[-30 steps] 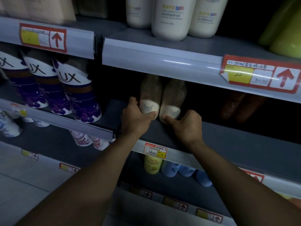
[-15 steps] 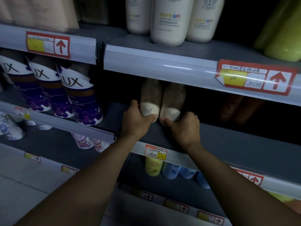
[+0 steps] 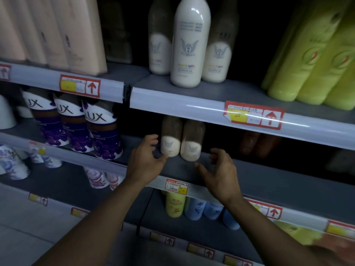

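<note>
Two cream bottles stand side by side near the front edge of the middle shelf (image 3: 269, 175): the left bottle (image 3: 170, 143) and the right bottle (image 3: 192, 148). Each carries a winged emblem; the small print is unreadable.

The left hand (image 3: 146, 162) is spread, fingers apart, and grips nothing. Its thumb lies at the base of the left bottle; contact cannot be confirmed.

The right hand (image 3: 219, 169) is also spread and empty, just beside the right bottle.

The purple bottles (image 3: 101, 131) at the shelf's left end read "LUX". The price tag (image 3: 253, 117) on the upper rail shows a red arrow.
</note>
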{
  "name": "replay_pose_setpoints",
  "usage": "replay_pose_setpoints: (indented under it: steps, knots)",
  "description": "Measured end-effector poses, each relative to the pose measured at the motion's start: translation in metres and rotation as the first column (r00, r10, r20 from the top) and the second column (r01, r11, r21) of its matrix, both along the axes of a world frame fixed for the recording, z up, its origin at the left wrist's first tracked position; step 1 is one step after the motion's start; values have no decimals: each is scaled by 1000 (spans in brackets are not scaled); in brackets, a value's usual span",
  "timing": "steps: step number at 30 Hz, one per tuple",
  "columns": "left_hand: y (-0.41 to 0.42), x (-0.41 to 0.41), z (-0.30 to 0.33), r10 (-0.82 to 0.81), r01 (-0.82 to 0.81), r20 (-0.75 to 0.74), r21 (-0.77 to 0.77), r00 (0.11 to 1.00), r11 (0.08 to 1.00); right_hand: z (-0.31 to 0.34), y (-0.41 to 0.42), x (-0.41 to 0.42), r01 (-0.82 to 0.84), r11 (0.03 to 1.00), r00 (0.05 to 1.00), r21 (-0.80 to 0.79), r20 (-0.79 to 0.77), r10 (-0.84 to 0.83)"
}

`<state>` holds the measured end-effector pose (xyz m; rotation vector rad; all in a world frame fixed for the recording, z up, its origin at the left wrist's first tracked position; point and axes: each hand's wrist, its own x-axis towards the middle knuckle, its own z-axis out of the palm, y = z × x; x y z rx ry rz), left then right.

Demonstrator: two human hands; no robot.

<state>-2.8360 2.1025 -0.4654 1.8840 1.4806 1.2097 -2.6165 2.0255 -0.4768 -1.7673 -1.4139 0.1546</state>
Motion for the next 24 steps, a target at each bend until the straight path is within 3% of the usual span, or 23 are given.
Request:
replay_pose_setpoints:
  steps: [8,18,24]
  knots:
    - [-74,21,37,19,-27,277,24,961,999,27,-70,-5,-88,994,996,68,16,87]
    - [-108,0,113,-6,-53,231,247,973,968,128,-103,-35,-261,903,965,343,132,228]
    - [-89,-10,179,-23,-43,177,361,984,931,187,-80,-41,-287,862,952,418,228,206]
